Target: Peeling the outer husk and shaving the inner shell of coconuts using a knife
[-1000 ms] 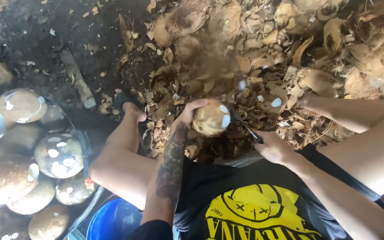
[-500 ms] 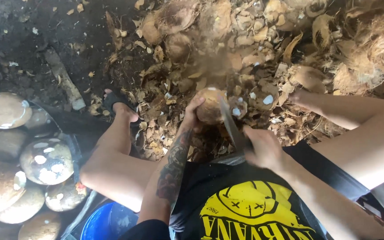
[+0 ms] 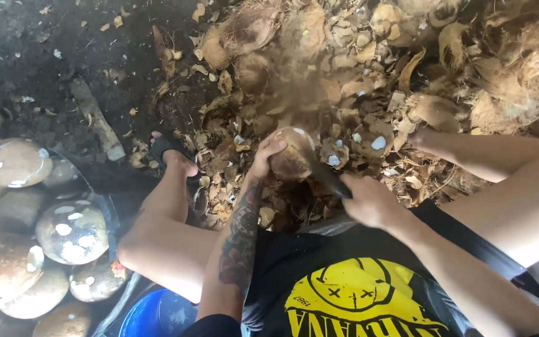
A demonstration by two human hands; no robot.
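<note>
My left hand (image 3: 264, 155) grips a brown coconut (image 3: 290, 155) from its left side, holding it just above the ground between my legs. My right hand (image 3: 369, 201) is closed around the handle of a dark knife (image 3: 324, 176), whose blade lies against the coconut's right side. The blade is blurred. My tattooed left forearm (image 3: 238, 237) runs down to the hand.
A heap of coconut husks and shell chips (image 3: 369, 68) covers the ground ahead. Several peeled coconuts (image 3: 70, 231) are piled at the left. A blue bucket (image 3: 157, 315) sits by my left knee. A stick (image 3: 98, 118) lies on dark soil at the upper left.
The knife swung from beside the coconut down onto it. The coconut stayed in my left hand, turned slightly. The view shifted a little to the right.
</note>
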